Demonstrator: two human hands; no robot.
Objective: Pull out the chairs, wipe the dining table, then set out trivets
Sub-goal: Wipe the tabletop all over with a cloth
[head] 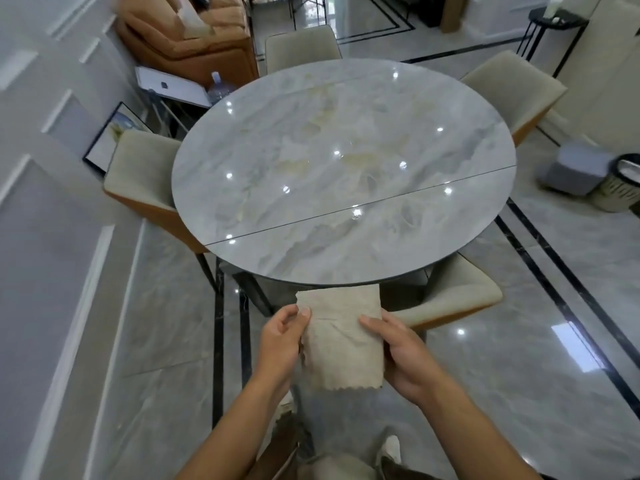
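A round grey marble dining table [343, 168] fills the middle of the head view, with a thin seam across its near part. Several cream chairs stand around it: one at the left [142, 171], one at the back [301, 46], one at the far right [512, 88] and one at the near right [450, 292]. Just short of the table's near edge, a folded beige cloth [343, 337] is held between both hands. My left hand [280, 344] grips its left side and my right hand [401, 355] its right side. No trivets are in view.
An orange sofa [187, 32] stands at the back left, with a water bottle [218, 88] and a framed picture [114, 136] leaning on the wall beside it. A grey box [571, 171] and a waste bin [623, 188] sit at the right. The floor is glossy marble.
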